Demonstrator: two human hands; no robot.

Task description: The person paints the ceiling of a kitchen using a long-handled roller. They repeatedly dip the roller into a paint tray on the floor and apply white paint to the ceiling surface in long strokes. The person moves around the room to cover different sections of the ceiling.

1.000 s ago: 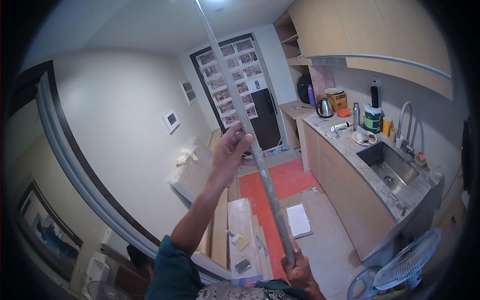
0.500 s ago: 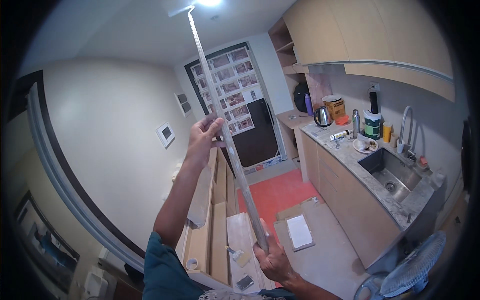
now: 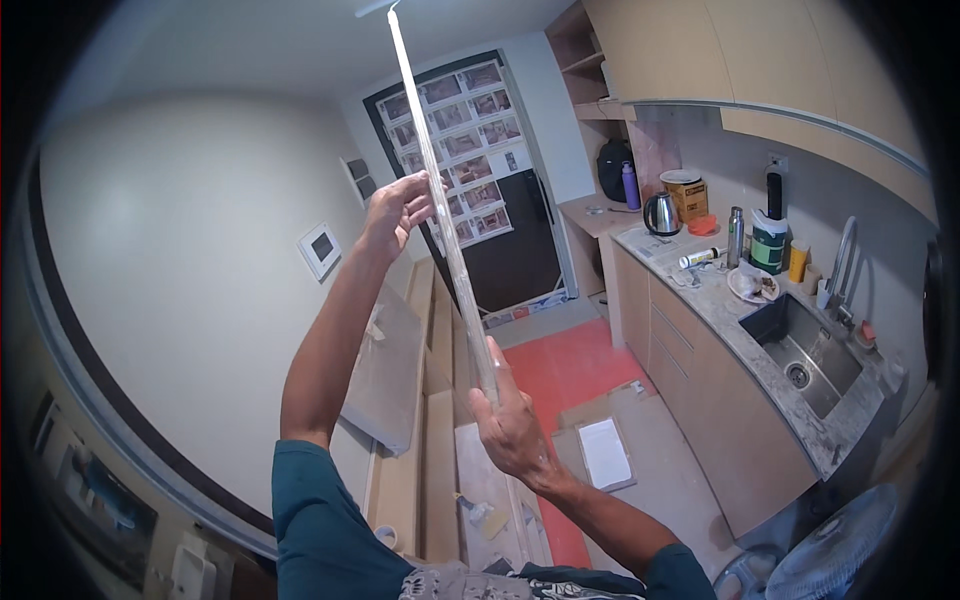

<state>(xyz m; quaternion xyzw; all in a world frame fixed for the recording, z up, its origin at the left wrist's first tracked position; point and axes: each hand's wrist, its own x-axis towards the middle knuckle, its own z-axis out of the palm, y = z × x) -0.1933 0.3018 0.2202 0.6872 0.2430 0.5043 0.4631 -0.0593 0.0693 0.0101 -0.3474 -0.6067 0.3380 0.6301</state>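
A long pale paint roller pole (image 3: 452, 245) slants up across the middle, and its roller head (image 3: 376, 9) is against the ceiling, partly cut off by the top edge. My right hand (image 3: 513, 432) wraps round the lower end of the pole, thumb pointing up along it. Higher up, my left hand (image 3: 397, 213) is beside the pole with its fingers loosely apart, fingertips touching or just behind the shaft. The pole's bottom tip is hidden in my right hand.
Low wooden shelving (image 3: 432, 420) runs along the left wall; a paintbrush (image 3: 486, 517) lies on a board. Red floor covering (image 3: 570, 375) and cardboard with a white sheet (image 3: 604, 453) lie on the floor. Right: a counter with a sink (image 3: 800, 370), kettle (image 3: 661, 214), and standing fan (image 3: 835, 545).
Both hands and the pole have moved upward, the right hand most. My left hand's grip has loosened, with its fingers now more spread. The view has shifted slightly.
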